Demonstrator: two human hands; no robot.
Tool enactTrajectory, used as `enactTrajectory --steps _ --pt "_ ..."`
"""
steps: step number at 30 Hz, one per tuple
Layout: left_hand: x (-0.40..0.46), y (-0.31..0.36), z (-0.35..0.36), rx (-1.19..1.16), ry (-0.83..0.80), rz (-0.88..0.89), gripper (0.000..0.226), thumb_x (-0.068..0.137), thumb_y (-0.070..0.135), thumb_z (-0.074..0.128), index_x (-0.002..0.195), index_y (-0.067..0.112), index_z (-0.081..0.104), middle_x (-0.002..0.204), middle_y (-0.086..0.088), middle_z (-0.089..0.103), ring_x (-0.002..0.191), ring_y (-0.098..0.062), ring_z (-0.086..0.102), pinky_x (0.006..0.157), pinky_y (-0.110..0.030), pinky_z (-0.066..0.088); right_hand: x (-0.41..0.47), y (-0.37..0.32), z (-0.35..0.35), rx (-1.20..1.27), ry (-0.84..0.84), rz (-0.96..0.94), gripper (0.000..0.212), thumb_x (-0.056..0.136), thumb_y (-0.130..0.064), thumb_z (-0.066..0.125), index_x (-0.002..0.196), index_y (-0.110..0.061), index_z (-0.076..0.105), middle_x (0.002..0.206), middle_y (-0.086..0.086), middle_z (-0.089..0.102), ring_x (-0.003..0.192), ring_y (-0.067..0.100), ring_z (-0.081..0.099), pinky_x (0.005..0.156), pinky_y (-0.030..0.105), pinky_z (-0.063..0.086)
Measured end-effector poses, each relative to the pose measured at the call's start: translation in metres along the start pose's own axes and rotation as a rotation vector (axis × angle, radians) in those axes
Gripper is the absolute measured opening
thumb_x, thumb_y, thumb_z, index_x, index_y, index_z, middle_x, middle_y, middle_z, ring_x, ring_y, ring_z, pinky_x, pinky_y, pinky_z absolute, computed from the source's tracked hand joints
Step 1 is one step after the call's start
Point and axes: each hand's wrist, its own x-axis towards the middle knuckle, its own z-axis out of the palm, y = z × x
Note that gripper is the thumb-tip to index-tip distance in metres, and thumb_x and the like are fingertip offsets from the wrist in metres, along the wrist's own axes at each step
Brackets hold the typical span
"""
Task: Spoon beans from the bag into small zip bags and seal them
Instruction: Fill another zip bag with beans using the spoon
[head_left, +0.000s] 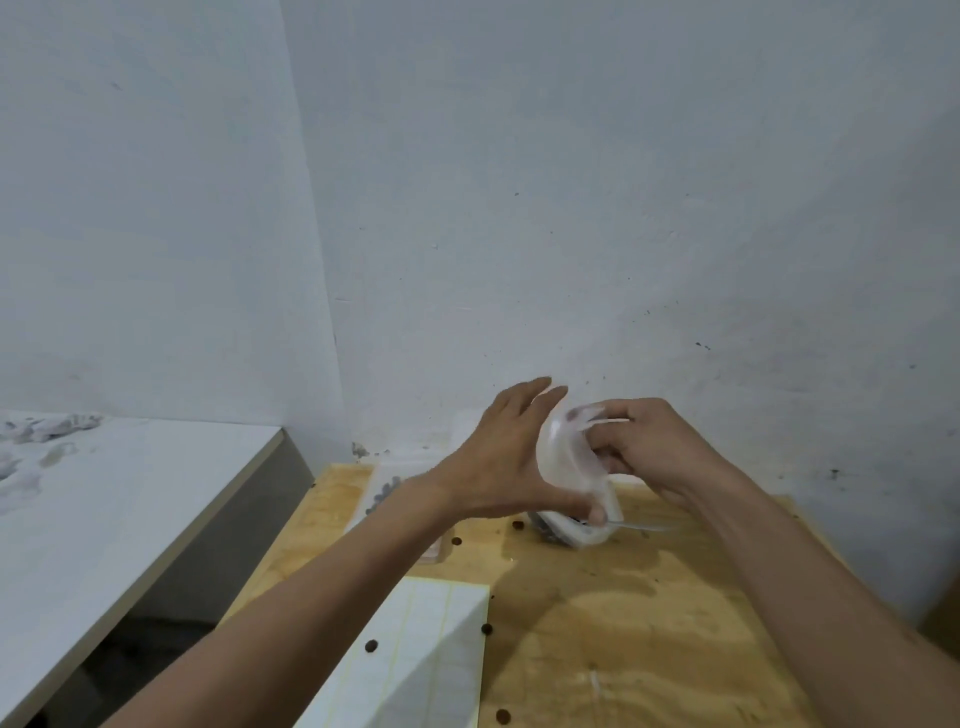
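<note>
Clear small zip bag (563, 457) held upright above the plywood, loose brown beans (487, 629) scattered around it

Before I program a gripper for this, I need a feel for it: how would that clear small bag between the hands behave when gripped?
Probably floppy: the small zip bag bows into a curve between the left hand and right hand. Likely light, since few beans show inside. Its glossy film may be slippery, so pinch it rather than cradle it.
</note>
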Motion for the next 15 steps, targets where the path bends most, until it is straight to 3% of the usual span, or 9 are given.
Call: enactTrajectory --steps 1,2,5,7,9,11,13,14,15 --pt "0.0 -0.002 -0.001 0.083 -0.07 0.008 0.129 0.064 0.063 0.086 0.162 0.018 0.015 0.167 0.004 0.012 0.153 -0.01 0.003 0.126 -0.034 0.008 -0.002 -0.001 0.0 0.004 -0.033 -0.004 0.022 0.088 0.011 0.061 0.1 0.0 0.076 0.081 0.011 0.075 0.061 0.012 0.07 0.056 0.021 0.055" --pt "0.001 -0.004 -0.001 0.139 -0.102 0.027 0.133 0.063 0.062 0.087 0.161 0.015 0.012 0.166 0.0 0.014 0.153 -0.013 0.004 0.126 -0.033 0.006 -0.003 0.0 -0.001 0.005 -0.058 -0.004 0.022 0.088 0.01 0.063 0.101 0.0 0.076 0.085 0.013 0.076 0.067 0.013 0.072 0.058 0.021 0.056" --pt "0.001 -0.008 0.005 0.168 0.004 0.051 0.105 0.069 0.05 0.089 0.151 0.011 0.035 0.135 -0.002 0.048 0.128 -0.021 0.041 0.111 -0.026 0.028 -0.003 0.003 -0.002 -0.054 -0.038 0.009 0.015 0.087 0.007 0.069 0.097 0.0 0.077 0.089 0.015 0.078 0.081 0.02 0.076 0.064 0.023 0.058" --pt "0.0 -0.008 0.008 0.211 0.07 0.066 0.096 0.072 0.05 0.086 0.147 0.011 0.04 0.124 0.0 0.051 0.117 -0.018 0.046 0.105 -0.023 0.03 -0.002 0.007 -0.001 -0.126 0.066 0.015 0.011 0.083 -0.004 0.08 0.093 -0.004 0.075 0.082 0.008 0.078 0.08 0.02 0.076 0.066 0.023 0.058" --pt "0.0 -0.011 0.01 0.298 0.092 0.061 0.098 0.072 0.053 0.083 0.148 0.01 0.038 0.125 0.0 0.05 0.117 -0.019 0.045 0.104 -0.024 0.027 -0.003 0.009 0.0 -0.29 0.199 -0.023 0.025 0.077 -0.019 0.088 0.095 -0.014 0.071 0.083 -0.001 0.075 0.076 0.015 0.074 0.07 0.024 0.057" --pt "0.0 -0.014 0.01 0.362 0.113 0.042 0.101 0.072 0.057 0.081 0.149 0.009 0.037 0.125 -0.002 0.05 0.118 -0.021 0.044 0.107 -0.028 0.027 -0.009 0.007 0.003 -0.401 0.309 -0.129 0.026 0.075 -0.024 0.089 0.09 -0.019 0.07 0.083 -0.005 0.071 0.076 0.01 0.07 0.068 0.019 0.052" --pt "0.001 -0.015 0.012 0.39 0.141 0.041 0.101 0.071 0.059 0.081 0.147 0.008 0.039 0.124 -0.003 0.05 0.116 -0.023 0.045 0.108 -0.03 0.029 -0.012 0.004 0.004 -0.383 0.265 -0.198 0.011 0.078 -0.017 0.086 0.081 -0.018 0.075 0.075 -0.005 0.074 0.07 0.01 0.072 0.062 0.015 0.053" --pt "0.001 -0.014 0.013 0.394 0.159 0.054 0.1 0.071 0.059 0.081 0.146 0.007 0.041 0.122 -0.004 0.051 0.115 -0.024 0.045 0.107 -0.032 0.03 -0.011 0.004 0.005 -0.391 0.194 -0.195 0.01 0.081 -0.012 0.081 0.074 -0.018 0.076 0.07 -0.003 0.074 0.068 0.014 0.073 0.063 0.02 0.057" --pt "0.001 -0.014 0.016 0.399 0.18 0.079 0.098 0.069 0.059 0.082 0.143 0.006 0.044 0.119 -0.005 0.051 0.112 -0.025 0.046 0.106 -0.033 0.031 -0.009 0.004 0.005 -0.415 0.116 -0.178 0.023 0.084 -0.007 0.074 0.064 -0.019 0.075 0.063 0.0 0.07 0.066 0.022 0.072 0.064 0.031 0.058"
